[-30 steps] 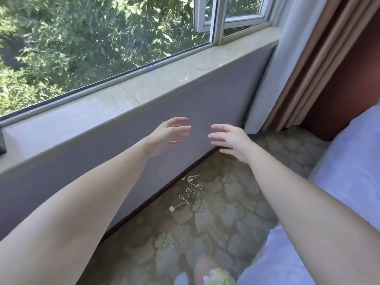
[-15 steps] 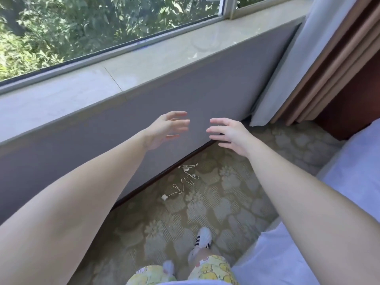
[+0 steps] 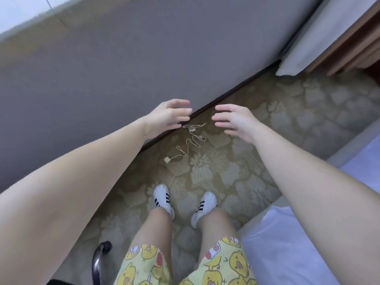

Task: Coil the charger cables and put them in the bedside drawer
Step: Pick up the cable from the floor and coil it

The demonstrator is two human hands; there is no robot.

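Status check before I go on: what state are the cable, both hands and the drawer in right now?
Cable: uncoiled, lying loose on the carpet, untouched.
Left hand: open, empty, held out over the floor.
Right hand: open, empty, held out over the floor.
Drawer: not in view.
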